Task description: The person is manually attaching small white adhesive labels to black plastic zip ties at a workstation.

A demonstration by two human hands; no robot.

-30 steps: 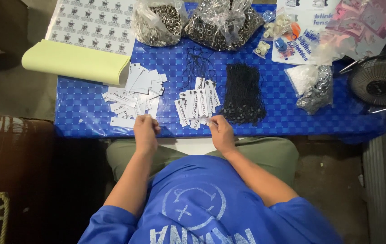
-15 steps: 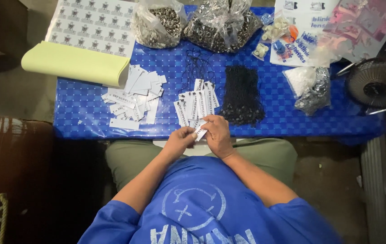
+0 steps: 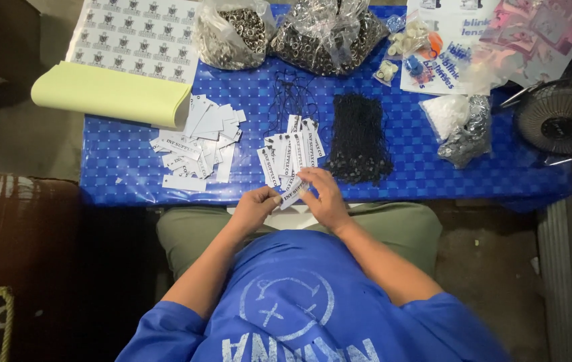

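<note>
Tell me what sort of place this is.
Probably a small home or workshop bench for assembling hang tags by hand. White paper tags lie loose on a blue checked table cover, with bags of metal eyelets and a bundle of black strings.

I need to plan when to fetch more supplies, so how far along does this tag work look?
A fanned row of white tags lies by the black string bundle, apparently finished. Both hands, left hand and right hand, pinch one tag at the table's near edge. A loose pile of tags and two bags of metal eyelets look unused, so plenty seems left.
</note>
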